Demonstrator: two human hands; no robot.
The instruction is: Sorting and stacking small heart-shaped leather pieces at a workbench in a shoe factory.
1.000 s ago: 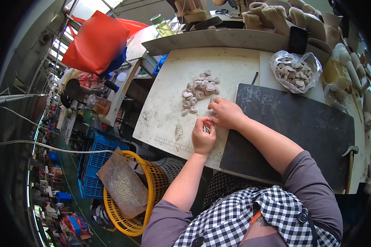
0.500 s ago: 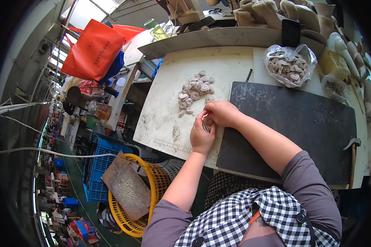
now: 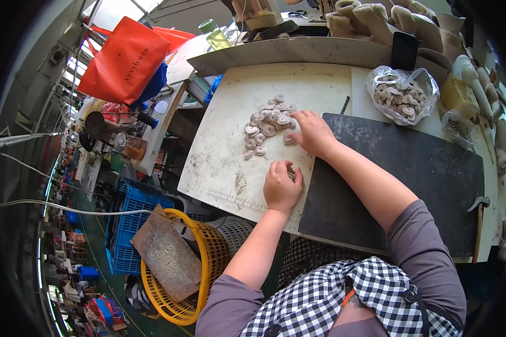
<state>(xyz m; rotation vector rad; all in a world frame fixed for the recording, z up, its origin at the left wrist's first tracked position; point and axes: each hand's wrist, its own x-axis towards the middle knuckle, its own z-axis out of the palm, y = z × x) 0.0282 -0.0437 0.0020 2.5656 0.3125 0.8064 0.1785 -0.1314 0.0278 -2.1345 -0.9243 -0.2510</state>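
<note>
On the pale work board lies a loose pile of small beige heart-shaped pieces (image 3: pixel 269 121). My right hand (image 3: pixel 315 133) is at the pile's right edge, fingers stretched out and apart from the thumb. Its fingertips reach the outer pieces, and the thumb is beside a single piece (image 3: pixel 289 139). Nearer to me, my left hand (image 3: pixel 282 186) is curled closed just above the board. Edges of similar pieces show between its thumb and fingers; most of what it holds is hidden by the hand.
A dark mat (image 3: pixel 399 180) covers the board's right side, with a hammer (image 3: pixel 478 203) at its edge. Behind it are a bag of similar pieces (image 3: pixel 406 109) and a thin dark rod (image 3: pixel 346 105). A yellow basket (image 3: pixel 208 264) stands below the board's left edge.
My right hand has parted from the left, moved up to the pile and spread its fingers. My left hand stays closed nearly in place. The view has shifted slightly.
</note>
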